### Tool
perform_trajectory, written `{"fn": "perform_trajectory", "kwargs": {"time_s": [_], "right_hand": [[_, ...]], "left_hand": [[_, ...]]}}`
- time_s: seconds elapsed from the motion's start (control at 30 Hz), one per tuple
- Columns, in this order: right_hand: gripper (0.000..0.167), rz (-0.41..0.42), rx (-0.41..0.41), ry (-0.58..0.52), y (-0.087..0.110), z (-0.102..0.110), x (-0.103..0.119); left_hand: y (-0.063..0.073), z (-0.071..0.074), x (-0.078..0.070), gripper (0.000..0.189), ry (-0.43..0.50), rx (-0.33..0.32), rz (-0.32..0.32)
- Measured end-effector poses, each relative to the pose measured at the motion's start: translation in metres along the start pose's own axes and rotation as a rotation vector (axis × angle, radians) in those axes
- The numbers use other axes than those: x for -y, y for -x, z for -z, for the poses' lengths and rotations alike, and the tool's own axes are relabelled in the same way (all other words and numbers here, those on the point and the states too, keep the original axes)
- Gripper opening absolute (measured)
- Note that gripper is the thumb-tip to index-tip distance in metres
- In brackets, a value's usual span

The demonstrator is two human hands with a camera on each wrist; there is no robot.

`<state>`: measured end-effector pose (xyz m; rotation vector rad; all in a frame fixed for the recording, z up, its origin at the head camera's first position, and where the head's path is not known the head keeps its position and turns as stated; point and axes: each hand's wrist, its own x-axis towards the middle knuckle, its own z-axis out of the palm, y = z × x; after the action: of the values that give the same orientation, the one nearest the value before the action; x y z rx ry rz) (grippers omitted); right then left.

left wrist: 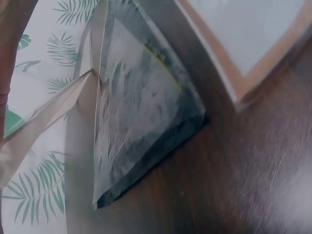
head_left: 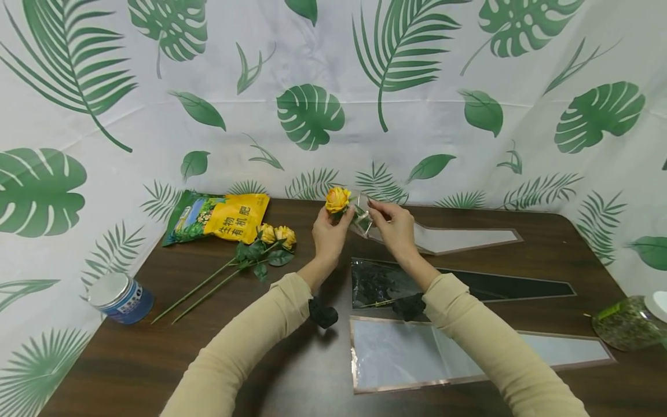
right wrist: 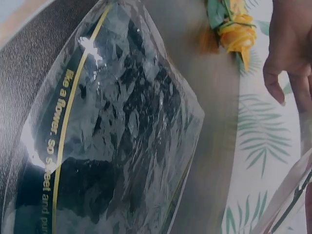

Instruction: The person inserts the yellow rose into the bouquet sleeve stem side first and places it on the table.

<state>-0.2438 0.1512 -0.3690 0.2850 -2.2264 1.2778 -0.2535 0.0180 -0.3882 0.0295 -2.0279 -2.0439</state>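
Note:
My left hand [head_left: 329,233] grips a yellow rose [head_left: 337,198] just below its bloom, over the far side of the table. Pinched between the thumb and fingers of my right hand [head_left: 394,227] is the clear, wide end of a white flower sleeve [head_left: 466,238]. Its narrow end points to the right. In the right wrist view, a green stem [right wrist: 294,202] runs along the sleeve's plastic at the lower right. Folded plastic of the sleeve [left wrist: 46,114] also shows at the left wrist view's left side. Fingers partly hide the rose's leaves.
Nearer me lie a black flower sleeve [head_left: 516,285] and another white one [head_left: 396,353]. Two yellow roses [head_left: 276,234] rest at left, beside a yellow-green bag [head_left: 219,217]. A blue jar [head_left: 122,298] stands at the left edge, a jar with green contents [head_left: 625,324] at the right.

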Motion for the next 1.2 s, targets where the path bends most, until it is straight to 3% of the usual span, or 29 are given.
{"fn": "perform_trajectory", "kwargs": {"time_s": [0.13, 0.33, 0.47, 0.6, 0.77, 0.93, 1.07, 1.2], "right_hand": [[0.019, -0.026, -0.004, -0.030, 0.000, 0.001, 0.000], [0.019, -0.025, 0.000, -0.025, 0.001, 0.001, 0.000], [0.019, -0.004, -0.014, -0.001, 0.001, 0.002, -0.001], [0.020, 0.008, -0.009, 0.010, 0.001, 0.003, 0.000], [0.020, 0.008, -0.002, 0.031, 0.002, 0.003, 0.000], [0.020, 0.007, 0.014, 0.063, 0.003, 0.003, -0.002], [0.020, 0.018, 0.032, 0.076, 0.003, 0.003, -0.003], [0.020, 0.022, 0.037, 0.080, 0.004, 0.003, -0.003]], "left_hand": [[0.004, 0.002, 0.001, 0.064, 0.143, -0.003, -0.010], [0.005, 0.005, -0.001, 0.049, 0.112, -0.004, -0.097], [0.003, 0.008, -0.003, 0.042, 0.002, 0.009, -0.123], [0.001, 0.010, -0.002, 0.037, -0.171, 0.057, -0.185], [0.003, 0.015, -0.002, 0.045, -0.362, 0.163, -0.270], [0.004, 0.019, -0.006, 0.056, -0.530, 0.258, -0.304], [0.005, 0.018, -0.007, 0.051, -0.609, 0.295, -0.315], [0.003, 0.017, -0.007, 0.040, -0.628, 0.322, -0.306]]}}
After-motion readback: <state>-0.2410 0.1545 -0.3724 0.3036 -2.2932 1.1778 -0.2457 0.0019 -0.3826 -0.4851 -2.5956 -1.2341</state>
